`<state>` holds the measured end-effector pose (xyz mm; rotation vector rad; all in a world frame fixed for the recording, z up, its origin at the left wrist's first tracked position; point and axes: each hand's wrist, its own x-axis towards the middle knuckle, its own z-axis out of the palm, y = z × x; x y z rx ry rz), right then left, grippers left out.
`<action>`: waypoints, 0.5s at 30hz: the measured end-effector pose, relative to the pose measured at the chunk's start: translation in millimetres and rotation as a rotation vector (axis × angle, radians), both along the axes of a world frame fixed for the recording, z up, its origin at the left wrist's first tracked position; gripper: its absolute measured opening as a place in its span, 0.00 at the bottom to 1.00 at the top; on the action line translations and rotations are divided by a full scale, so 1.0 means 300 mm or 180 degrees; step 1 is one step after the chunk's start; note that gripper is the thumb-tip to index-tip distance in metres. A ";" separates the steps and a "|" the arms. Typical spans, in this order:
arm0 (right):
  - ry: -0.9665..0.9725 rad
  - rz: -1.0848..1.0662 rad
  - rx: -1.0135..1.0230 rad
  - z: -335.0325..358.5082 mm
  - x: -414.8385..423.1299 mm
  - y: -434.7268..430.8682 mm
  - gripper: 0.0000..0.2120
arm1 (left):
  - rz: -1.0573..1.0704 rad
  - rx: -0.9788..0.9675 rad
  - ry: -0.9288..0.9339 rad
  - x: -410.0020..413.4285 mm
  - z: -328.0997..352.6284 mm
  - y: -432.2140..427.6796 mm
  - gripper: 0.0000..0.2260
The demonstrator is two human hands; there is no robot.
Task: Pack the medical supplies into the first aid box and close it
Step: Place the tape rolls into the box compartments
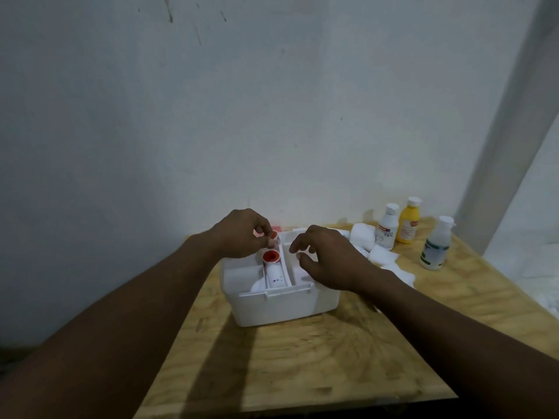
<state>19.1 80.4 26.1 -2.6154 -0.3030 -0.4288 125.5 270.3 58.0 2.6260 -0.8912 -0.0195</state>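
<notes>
- Head view: the first aid box (281, 306) sits open on the bench (332, 358), near its back edge, so both hands can reach straight down into its compartments; its lid is hardly visible, perhaps the red and white edge behind the left hand.
- In the narrow middle compartment lies a white roll with a red core (271, 256), set lengthwise because the slot appears to fit it only that way.
- The left hand (242, 234) pinches a second red-cored roll (274, 235) between thumb and fingertips at the far end of the same slot; likely it is being seated behind the first.
- The right hand (329, 255) hovers over the right compartment, fingers curled and loosely parted, grasping nothing that shows; it may be steadying the box, though contact is hidden.
- Something white and soft lies in the left compartment; what it is I cannot tell.
- Just right of the box, gauze pads (364, 238) lie heaped on the bench, not yet packed.
- Beyond them stand three bottles upright: a white bottle (387, 228), a yellow bottle (408, 222), a clear bottle (435, 246); judging by these, packing is partway and closing must wait.
</notes>
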 end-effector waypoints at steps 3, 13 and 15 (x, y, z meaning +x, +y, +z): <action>-0.0003 -0.0012 0.0036 -0.009 0.001 -0.005 0.10 | 0.0101 0.0136 -0.0011 -0.004 -0.003 0.006 0.12; -0.0080 0.0040 0.0137 -0.005 0.013 -0.003 0.09 | 0.0344 0.0072 -0.0203 -0.036 -0.007 -0.022 0.13; -0.0365 -0.0068 0.0327 0.014 0.012 -0.034 0.08 | 0.0344 -0.0023 -0.0363 -0.032 0.002 -0.038 0.10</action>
